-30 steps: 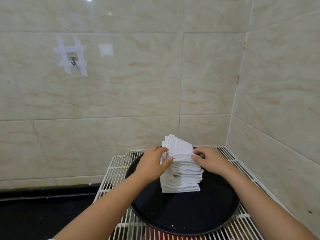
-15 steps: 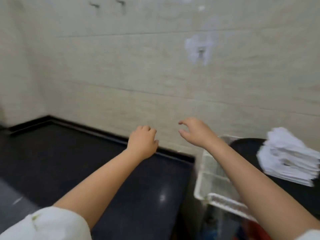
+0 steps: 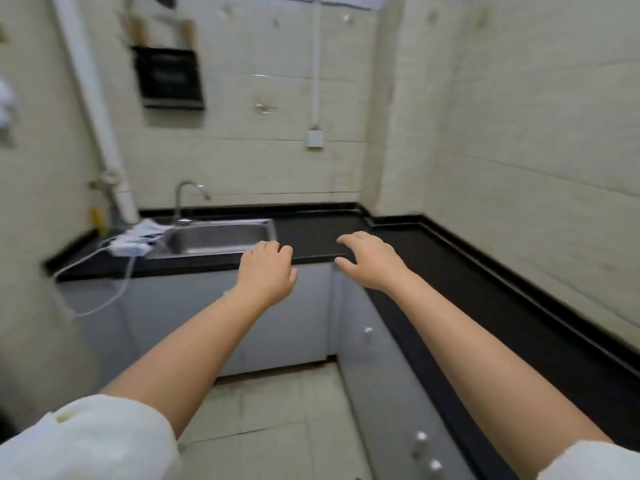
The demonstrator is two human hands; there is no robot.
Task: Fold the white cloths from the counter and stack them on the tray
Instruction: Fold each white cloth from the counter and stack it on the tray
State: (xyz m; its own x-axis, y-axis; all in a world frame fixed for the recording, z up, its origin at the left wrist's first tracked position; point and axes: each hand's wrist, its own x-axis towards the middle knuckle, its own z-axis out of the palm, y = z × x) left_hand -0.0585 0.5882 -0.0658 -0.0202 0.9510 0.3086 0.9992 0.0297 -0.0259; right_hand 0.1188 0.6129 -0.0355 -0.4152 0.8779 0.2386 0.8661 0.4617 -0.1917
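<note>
Both my arms reach forward in mid-air, and neither hand holds anything. My left hand (image 3: pixel 266 271) has its fingers loosely curled, seen from the back. My right hand (image 3: pixel 369 259) is spread with relaxed fingers and thumb apart. A small heap of white cloths (image 3: pixel 138 237) lies on the black counter (image 3: pixel 450 271) to the left of the sink, far from both hands. The tray and the folded stack are out of view.
A steel sink (image 3: pixel 218 237) with a tap (image 3: pixel 187 199) sits in the counter ahead. A white cable (image 3: pixel 114 292) hangs off the counter's left end. Grey cabinets (image 3: pixel 294 323) stand below, with tiled floor (image 3: pixel 277 427) between them. A black box (image 3: pixel 168 77) hangs on the wall.
My hands let go of the folded stack on the tray. The view swung left, away from the tray and rack, and now faces the sink corner with both hands held out bare.
</note>
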